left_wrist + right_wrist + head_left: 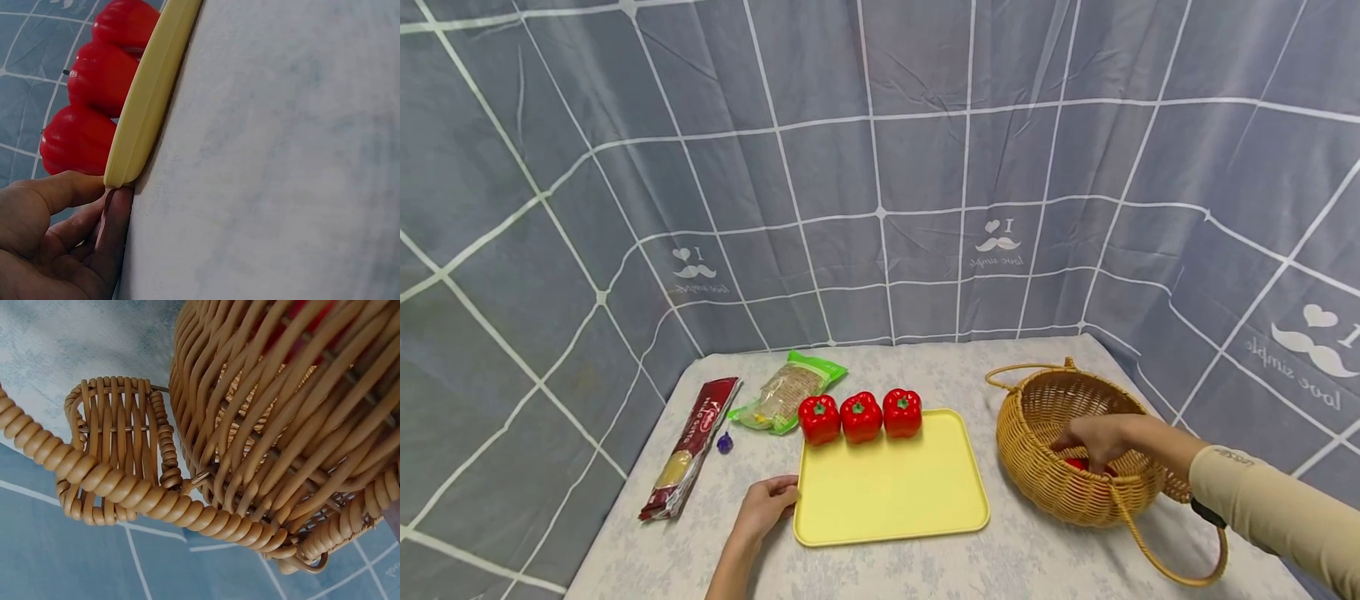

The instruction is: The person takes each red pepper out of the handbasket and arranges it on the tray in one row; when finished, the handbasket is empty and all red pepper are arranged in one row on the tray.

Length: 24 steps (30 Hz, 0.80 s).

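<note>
My left hand (767,505) is at the left edge of a yellow tray (891,496), its thumb and fingertips pinching the rim, as the left wrist view shows close up. Three red bell peppers (861,417) stand in a row along the tray's back left edge. On the right, my right hand (1101,439) reaches down into a wicker basket (1052,479). Beneath its fingers a red thing (1078,463) shows, mostly covered by the hand and the basket wall; I cannot tell whether the fingers grip it. Red also shows through the weave in the right wrist view.
Left of the tray lie a red pasta packet (691,448), a small purple object (725,442) and a clear and green bag (788,392). One basket handle (1180,575) hangs toward the front; the wicker lid (122,437) sticks out beside the basket. A grey checked curtain (925,167) surrounds the table.
</note>
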Available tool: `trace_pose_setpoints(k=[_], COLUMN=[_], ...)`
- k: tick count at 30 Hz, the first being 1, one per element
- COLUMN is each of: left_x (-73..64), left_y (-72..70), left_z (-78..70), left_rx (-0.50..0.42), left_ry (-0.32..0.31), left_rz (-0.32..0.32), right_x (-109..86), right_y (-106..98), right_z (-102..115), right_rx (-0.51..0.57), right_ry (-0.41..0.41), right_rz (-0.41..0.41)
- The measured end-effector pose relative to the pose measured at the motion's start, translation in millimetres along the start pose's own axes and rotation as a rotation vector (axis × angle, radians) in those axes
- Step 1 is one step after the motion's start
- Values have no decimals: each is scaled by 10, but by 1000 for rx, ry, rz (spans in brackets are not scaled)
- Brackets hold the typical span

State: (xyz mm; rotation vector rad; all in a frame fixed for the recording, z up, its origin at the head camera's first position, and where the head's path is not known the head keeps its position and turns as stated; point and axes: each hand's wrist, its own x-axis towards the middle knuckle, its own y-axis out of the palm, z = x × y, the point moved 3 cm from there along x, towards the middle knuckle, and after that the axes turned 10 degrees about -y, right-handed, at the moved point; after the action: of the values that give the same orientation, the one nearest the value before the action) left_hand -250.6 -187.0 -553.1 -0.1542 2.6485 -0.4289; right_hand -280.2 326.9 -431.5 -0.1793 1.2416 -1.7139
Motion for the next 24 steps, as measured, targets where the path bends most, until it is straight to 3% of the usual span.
trace_pose_setpoints(k=[3, 10, 24], left_x=[-5, -15, -46], left_y=[0, -11, 6], left_z=[-11, -30, -13], left_rx=[-1, 0, -13], left_ry=[3, 24, 30], left_rz=[-2, -13, -3], right_x=[20, 30, 12], right_y=[14, 47, 79], right_z=[-2, 4, 2], right_rx=[27, 120, 215], right_ry=[-30, -13, 68], right_rz=[37, 100, 123])
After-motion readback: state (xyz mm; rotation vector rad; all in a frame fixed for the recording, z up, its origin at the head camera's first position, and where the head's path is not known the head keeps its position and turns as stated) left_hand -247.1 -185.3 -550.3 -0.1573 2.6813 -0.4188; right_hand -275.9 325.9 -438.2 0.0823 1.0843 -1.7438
